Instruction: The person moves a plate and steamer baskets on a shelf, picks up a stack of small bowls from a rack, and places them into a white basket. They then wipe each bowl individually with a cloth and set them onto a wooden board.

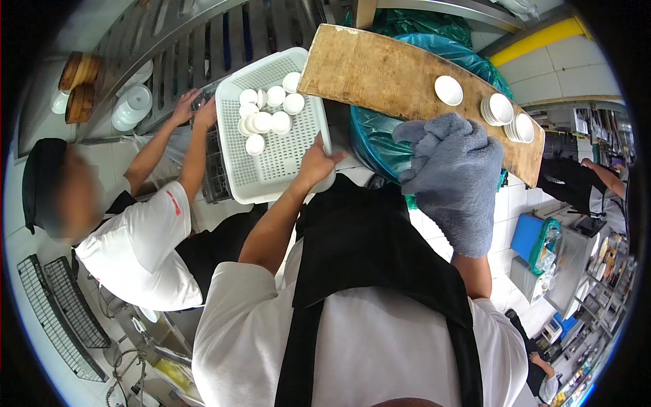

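A white perforated plastic basket [234, 173] holds several small white cups [281, 122] bunched toward its far end. My left hand [317, 161] is closed on the basket's right rim. A thick grey towel [451, 183] covers my right hand completely, so its fingers are hidden; only the wrist and forearm show below the cloth. Just beyond the towel lies a long worn wooden board [380, 71]. On the board sit a single white dish [448, 90] and two short stacks of white dishes [498, 108].
A co-worker in a white shirt [146, 251] stands at left, hands [203, 112] by the basket's left side. Under the board is a bin lined with a green-blue bag [376, 139]. White bowls [132, 105] stand near a slatted metal rack [196, 57]. Other people work at far right.
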Demonstrator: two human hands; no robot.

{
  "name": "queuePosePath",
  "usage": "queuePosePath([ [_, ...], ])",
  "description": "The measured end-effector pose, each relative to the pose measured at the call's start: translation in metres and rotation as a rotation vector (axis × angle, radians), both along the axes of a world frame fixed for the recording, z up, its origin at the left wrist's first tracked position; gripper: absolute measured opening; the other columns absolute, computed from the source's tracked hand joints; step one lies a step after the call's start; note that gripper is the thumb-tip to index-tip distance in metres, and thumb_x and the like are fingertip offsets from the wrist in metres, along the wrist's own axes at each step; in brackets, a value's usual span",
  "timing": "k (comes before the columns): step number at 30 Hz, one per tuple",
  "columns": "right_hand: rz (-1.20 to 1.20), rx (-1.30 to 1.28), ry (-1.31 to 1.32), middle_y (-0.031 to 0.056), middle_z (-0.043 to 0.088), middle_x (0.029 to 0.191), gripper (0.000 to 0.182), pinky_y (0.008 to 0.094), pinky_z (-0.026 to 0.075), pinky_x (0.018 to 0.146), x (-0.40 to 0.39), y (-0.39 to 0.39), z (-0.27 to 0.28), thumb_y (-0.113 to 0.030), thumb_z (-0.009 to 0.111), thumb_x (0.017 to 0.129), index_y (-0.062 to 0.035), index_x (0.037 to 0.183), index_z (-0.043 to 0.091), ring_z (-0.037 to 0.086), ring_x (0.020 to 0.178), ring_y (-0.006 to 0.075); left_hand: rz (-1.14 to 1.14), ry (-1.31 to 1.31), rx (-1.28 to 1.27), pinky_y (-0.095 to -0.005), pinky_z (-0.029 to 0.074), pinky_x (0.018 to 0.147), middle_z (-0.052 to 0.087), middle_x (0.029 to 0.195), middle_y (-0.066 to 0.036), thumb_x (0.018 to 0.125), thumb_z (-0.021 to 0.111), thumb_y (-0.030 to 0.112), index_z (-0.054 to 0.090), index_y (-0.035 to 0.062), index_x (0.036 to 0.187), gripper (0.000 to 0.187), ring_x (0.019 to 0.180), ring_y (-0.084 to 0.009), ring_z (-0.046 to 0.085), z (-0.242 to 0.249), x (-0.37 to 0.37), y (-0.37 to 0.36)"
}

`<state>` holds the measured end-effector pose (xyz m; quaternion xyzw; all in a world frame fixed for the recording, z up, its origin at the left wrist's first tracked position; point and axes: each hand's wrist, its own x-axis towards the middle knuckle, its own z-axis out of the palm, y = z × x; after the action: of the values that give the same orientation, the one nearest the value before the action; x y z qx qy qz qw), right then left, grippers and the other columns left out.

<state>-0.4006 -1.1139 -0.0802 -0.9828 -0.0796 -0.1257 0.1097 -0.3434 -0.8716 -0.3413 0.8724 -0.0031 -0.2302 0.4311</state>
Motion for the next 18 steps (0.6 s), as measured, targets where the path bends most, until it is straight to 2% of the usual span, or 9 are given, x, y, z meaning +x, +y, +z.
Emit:
queuePosePath([
  [3, 0.012, -0.008, 0.008, 0.0026, 0.059, 0.091, 0.025, 0.04, 0.039, 0.07, 0.0, -0.002, -0.002, -0.018, 0.07, 0.07, -0.0097, 0.092, 0.061, 0.056, 0.086, 0.0268, 0.006, 0.007, 0.029, -0.0404, 0.043, 0.098, 0.058, 0.125, -0.026, 0.079, 0.075, 0.039, 0.036, -0.0013, 0.14, 0.082, 0.116, -0.0384, 0.057, 0.003, 0.0, -0.002],
  [6, 0.016, -0.02, 0.011, 0.0029, 0.059, 0.093, 0.027, 0.0403, 0.039, 0.071, 0.001, -0.003, -0.004, -0.019, 0.071, 0.07, -0.0093, 0.094, 0.062, 0.056, 0.087, 0.0266, 0.009, -0.063, -0.006, -0.0433, 0.046, 0.095, 0.059, 0.12, -0.031, 0.078, 0.074, 0.042, 0.03, -0.0044, 0.143, 0.091, 0.111, -0.044, 0.058, -0.008, -0.002, -0.001],
  [8, 0.018, -0.025, 0.012, 0.003, 0.058, 0.094, 0.029, 0.0405, 0.038, 0.071, 0.0, -0.004, -0.005, -0.02, 0.071, 0.07, -0.0091, 0.094, 0.062, 0.056, 0.088, 0.0265, 0.148, -0.18, 0.077, -0.0435, 0.046, 0.094, 0.061, 0.115, -0.03, 0.082, 0.071, 0.04, 0.039, -0.0035, 0.139, 0.079, 0.107, -0.044, 0.06, -0.028, -0.005, -0.002],
  [9, 0.017, -0.027, 0.014, 0.0031, 0.058, 0.095, 0.029, 0.0405, 0.038, 0.071, 0.0, -0.005, -0.005, -0.02, 0.071, 0.069, -0.009, 0.095, 0.062, 0.056, 0.088, 0.0264, 0.144, -0.178, 0.076, -0.0435, 0.046, 0.094, 0.061, 0.115, -0.03, 0.082, 0.071, 0.04, 0.039, -0.0035, 0.139, 0.079, 0.107, -0.044, 0.06, -0.018, -0.003, -0.001],
  [11, 0.01, -0.036, 0.016, 0.0032, 0.058, 0.096, 0.03, 0.0407, 0.038, 0.071, 0.001, -0.007, -0.008, -0.021, 0.072, 0.069, -0.0088, 0.095, 0.062, 0.055, 0.089, 0.0263, 0.358, -0.045, -0.088, -0.0422, 0.047, 0.092, 0.062, 0.114, -0.028, 0.086, 0.066, 0.034, 0.052, -0.0049, 0.129, 0.06, 0.107, -0.0402, 0.06, 0.017, 0.01, 0.01],
  [13, 0.0, -0.042, 0.017, 0.0034, 0.058, 0.098, 0.032, 0.0409, 0.037, 0.072, 0.002, -0.008, -0.009, -0.021, 0.072, 0.069, -0.0086, 0.096, 0.062, 0.055, 0.09, 0.0262, 0.243, -0.381, 0.237, -0.0421, 0.048, 0.087, 0.064, 0.11, -0.022, 0.089, 0.062, 0.028, 0.062, -0.001, 0.117, 0.04, 0.096, -0.0372, 0.063, -0.041, 0.031, 0.049],
  [15, 0.009, -0.034, -0.004, 0.0033, 0.059, 0.097, 0.032, 0.0407, 0.037, 0.071, 0.004, -0.007, -0.003, -0.021, 0.073, 0.068, -0.0081, 0.095, 0.062, 0.055, 0.088, 0.026, 0.133, -0.616, 0.492, -0.0442, 0.049, 0.087, 0.065, 0.105, -0.02, 0.09, 0.057, 0.025, 0.065, 0.0011, 0.112, 0.033, 0.095, -0.0386, 0.062, -0.072, 0.049, 0.076],
  [16, 0.023, -0.023, -0.022, 0.0031, 0.059, 0.096, 0.032, 0.0405, 0.038, 0.071, 0.004, -0.005, 0.002, -0.021, 0.073, 0.067, -0.0076, 0.094, 0.061, 0.055, 0.087, 0.0258, 0.125, -0.62, 0.48, -0.0442, 0.049, 0.087, 0.065, 0.105, -0.02, 0.09, 0.057, 0.025, 0.065, 0.0011, 0.112, 0.033, 0.095, -0.0386, 0.062, -0.079, 0.056, 0.085],
  [18, 0.043, -0.006, -0.062, 0.0029, 0.061, 0.095, 0.032, 0.04, 0.038, 0.07, 0.003, -0.001, 0.014, -0.021, 0.074, 0.066, -0.0066, 0.092, 0.061, 0.055, 0.085, 0.0253, -0.154, -0.277, 0.812, -0.0457, 0.05, 0.085, 0.065, 0.101, -0.02, 0.091, 0.054, 0.023, 0.066, 0.0024, 0.108, 0.029, 0.094, -0.0371, 0.062, -0.089, 0.072, 0.096],
])
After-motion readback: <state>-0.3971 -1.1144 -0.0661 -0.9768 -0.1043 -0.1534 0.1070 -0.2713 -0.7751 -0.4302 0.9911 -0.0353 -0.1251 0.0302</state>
